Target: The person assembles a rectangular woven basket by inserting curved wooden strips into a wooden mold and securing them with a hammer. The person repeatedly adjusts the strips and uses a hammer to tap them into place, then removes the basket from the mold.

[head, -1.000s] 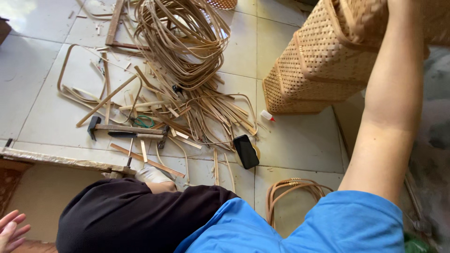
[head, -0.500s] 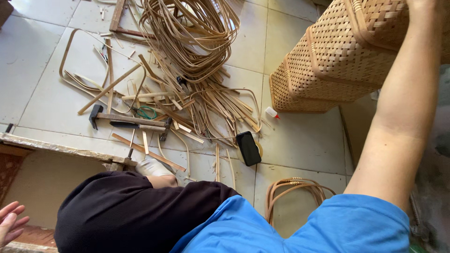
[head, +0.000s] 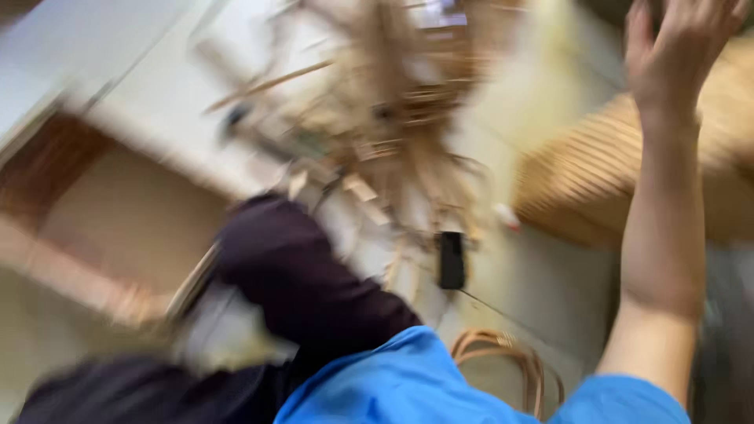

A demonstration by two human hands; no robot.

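Above basket point(head: 628, 188), raised right hand point(head: 675, 55)

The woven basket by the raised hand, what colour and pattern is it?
Tan, with a ribbed woven pattern on the basket, blurred in the head view.

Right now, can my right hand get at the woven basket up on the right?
Probably yes. The right hand is raised with fingers spread right at the woven basket, nothing between them. The picture is too blurred to tell whether it touches.
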